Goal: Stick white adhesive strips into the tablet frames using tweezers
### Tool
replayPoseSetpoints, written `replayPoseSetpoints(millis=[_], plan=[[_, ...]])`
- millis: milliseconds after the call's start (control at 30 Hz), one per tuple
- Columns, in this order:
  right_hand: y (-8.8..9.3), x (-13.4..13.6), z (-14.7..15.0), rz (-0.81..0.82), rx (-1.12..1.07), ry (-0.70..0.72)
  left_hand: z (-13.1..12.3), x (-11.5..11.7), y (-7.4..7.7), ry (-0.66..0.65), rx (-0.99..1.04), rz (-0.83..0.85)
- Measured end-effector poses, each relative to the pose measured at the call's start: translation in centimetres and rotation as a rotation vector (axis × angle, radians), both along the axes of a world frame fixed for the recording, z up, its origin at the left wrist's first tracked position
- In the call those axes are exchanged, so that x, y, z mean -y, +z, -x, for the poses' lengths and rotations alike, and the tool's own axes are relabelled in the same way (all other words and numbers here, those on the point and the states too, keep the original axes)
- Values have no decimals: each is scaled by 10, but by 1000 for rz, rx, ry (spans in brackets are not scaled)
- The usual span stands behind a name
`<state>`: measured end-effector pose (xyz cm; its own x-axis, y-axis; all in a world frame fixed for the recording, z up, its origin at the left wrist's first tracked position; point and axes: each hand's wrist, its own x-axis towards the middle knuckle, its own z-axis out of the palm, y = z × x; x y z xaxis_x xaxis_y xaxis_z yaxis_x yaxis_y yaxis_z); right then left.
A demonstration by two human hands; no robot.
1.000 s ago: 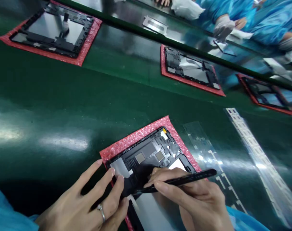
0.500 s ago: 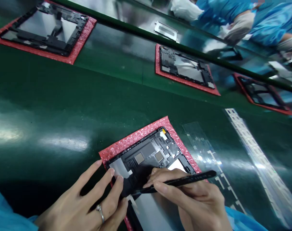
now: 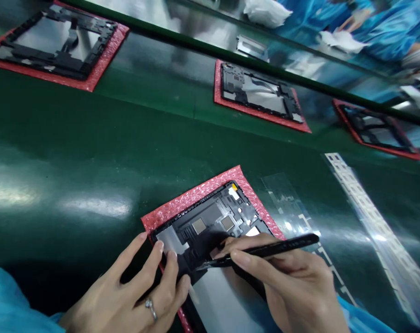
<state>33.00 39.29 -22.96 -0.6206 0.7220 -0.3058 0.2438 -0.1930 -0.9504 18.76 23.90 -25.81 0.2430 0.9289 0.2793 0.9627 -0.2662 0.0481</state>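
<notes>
The tablet (image 3: pixel 220 289) lies at the lower middle of the bench (image 3: pixel 92 134), an opened flat slab with a black rim; its inside shows matte black plates, two small square metal patches, a dull silver rectangle by the near-left corner and a smooth grey panel; beneath it is a sheet of wrap (image 3: pixel 192 198), pink, glossy and puckered with bubbles, its edge jutting out past the rim.

The left hand (image 3: pixel 136 286) rests with its fingers spread, tips along the tablet's left edge, gripping nothing; a thin silvery ring (image 3: pixel 150 309) with a bright stone circles one finger; the right hand (image 3: pixel 293 280) pinches the tweezers (image 3: pixel 286 245), slim, black and tapering, between thumb and fingers; their points reach the dark band across the tablet's middle, and whether they nip anything I cannot tell.

To the right lie a clear film (image 3: pixel 284 192), limp and shiny, and a long pale strip (image 3: pixel 365 212) marked with squares; across the smooth green bench, beside a dark straight rail (image 3: pixel 196 45), three similar slabs (image 3: pixel 265 91) sit on pink wrap; beyond are crinkled blue sleeves (image 3: pixel 393 34), blurred.
</notes>
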Motion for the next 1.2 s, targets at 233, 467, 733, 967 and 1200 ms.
replayPoseSetpoints(millis=[233, 467, 733, 967, 1200], plan=[[2, 4, -10, -6, -54, 40, -3, 2, 0, 35, -24, 29], [-2, 11, -9, 7, -93, 120, 2, -3, 7, 71, 148, 48], [-2, 11, -8, 50, -93, 123, 0, -1, 5, 69, 136, 59], [-1, 12, -8, 42, -92, 121, -1, -1, 4, 98, 111, 90], [-3, 13, -7, 5, -101, 98, 0, -2, 5, 86, 91, 107]])
